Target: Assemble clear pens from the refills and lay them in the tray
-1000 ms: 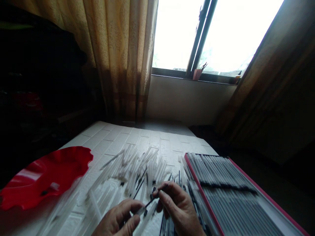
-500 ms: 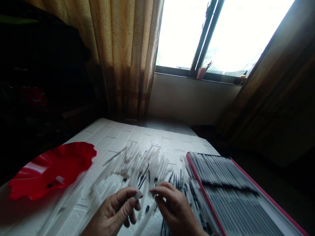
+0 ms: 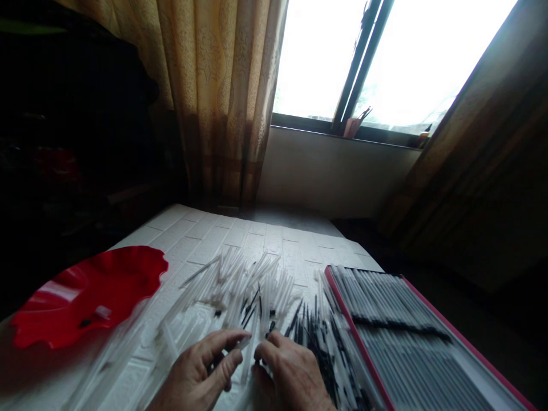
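My left hand [image 3: 201, 368] is closed, with thumb and fingers pinching a small pale, translucent plastic piece [image 3: 244, 343]. To its right, my right hand [image 3: 289, 365] is lowered to the table, fingertips drawn together at a small black piece [image 3: 257, 361], mostly hidden by the fingers. Beyond both hands lies a loose pile of clear plastic tubes [image 3: 231, 279], with a few thin black sticks [image 3: 252, 305] among them. Beside my right hand, several dark, pointed pen-like sticks [image 3: 314, 331] lie bunched together.
A red wavy-rimmed bowl [image 3: 124, 274] stands at the left, small bits inside. On the right, a red-edged box [image 3: 335, 291] holds rows of clear tubes with dark parts. White brick-patterned sheeting [image 3: 265, 231] covers the table. Curtains [image 3: 222, 103] and a window are behind.
My right hand has moved down and slightly left, its fingertips closing where a small black piece lay on the table. My left hand stays nearly in place with its pale piece.
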{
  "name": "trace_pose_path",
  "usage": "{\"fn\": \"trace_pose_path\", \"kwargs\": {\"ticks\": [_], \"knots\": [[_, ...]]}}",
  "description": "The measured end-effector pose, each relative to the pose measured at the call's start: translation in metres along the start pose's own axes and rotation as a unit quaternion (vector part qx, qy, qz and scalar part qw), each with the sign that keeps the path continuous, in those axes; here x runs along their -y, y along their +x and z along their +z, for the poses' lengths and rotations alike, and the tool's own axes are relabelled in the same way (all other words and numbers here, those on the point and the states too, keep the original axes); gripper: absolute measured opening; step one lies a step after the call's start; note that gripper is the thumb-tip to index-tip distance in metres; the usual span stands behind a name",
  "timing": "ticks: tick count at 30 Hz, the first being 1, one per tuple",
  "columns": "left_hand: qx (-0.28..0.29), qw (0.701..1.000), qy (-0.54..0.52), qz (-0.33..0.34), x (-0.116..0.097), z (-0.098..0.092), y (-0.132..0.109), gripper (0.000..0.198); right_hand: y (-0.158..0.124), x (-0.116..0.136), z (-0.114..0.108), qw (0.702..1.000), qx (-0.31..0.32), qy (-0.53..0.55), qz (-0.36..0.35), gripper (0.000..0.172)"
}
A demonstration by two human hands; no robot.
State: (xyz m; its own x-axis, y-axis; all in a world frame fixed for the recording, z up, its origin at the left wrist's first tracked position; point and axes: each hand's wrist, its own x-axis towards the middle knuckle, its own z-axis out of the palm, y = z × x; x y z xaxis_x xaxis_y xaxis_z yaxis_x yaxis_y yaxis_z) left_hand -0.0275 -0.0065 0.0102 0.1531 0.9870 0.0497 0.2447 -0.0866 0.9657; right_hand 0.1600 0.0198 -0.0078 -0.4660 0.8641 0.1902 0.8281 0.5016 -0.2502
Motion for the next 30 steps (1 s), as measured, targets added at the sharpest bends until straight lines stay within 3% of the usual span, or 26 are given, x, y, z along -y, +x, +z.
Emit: {"fn": "trace_pose_path", "kwargs": {"ticks": [3,5,7,10,12,15,19,25,30], "knots": [[-0.001,1.0,0.014,0.01,0.001,0.0,0.001,0.027,0.001,-0.004,0.002,0.99,-0.04,0.138,-0.001,0.013],[-0.002,1.0,0.02,0.017,0.001,0.0,0.001,0.027,0.001,-0.005,-0.001,0.958,-0.048,0.284,0.006,0.007],[0.0,0.999,0.029,0.025,0.0,0.0,0.0,0.027,0.001,-0.006,-0.005,0.897,-0.036,0.44,0.033,0.007],[0.005,0.998,0.056,0.041,-0.003,0.0,-0.002,0.026,-0.001,-0.006,-0.009,0.791,-0.037,0.604,0.096,0.022],[0.012,0.996,0.076,0.052,-0.007,0.0,-0.002,0.026,-0.002,-0.006,-0.01,0.758,-0.03,0.642,0.107,0.026],[0.018,0.993,0.093,0.066,-0.011,-0.001,-0.002,0.026,-0.001,-0.007,-0.012,0.776,-0.015,0.626,0.078,0.019],[0.023,0.991,0.1,0.084,-0.011,-0.001,-0.002,0.027,0.001,-0.004,-0.017,0.811,-0.052,0.581,0.053,0.01],[0.021,0.988,0.115,0.101,-0.008,-0.001,-0.003,0.025,0.002,-0.001,-0.019,0.826,-0.068,0.559,0.022,0.013],[0.035,0.98,0.147,0.129,-0.01,-0.002,-0.003,0.024,0.0,-0.002,-0.02,0.871,-0.097,0.481,-0.035,0.016]]}}
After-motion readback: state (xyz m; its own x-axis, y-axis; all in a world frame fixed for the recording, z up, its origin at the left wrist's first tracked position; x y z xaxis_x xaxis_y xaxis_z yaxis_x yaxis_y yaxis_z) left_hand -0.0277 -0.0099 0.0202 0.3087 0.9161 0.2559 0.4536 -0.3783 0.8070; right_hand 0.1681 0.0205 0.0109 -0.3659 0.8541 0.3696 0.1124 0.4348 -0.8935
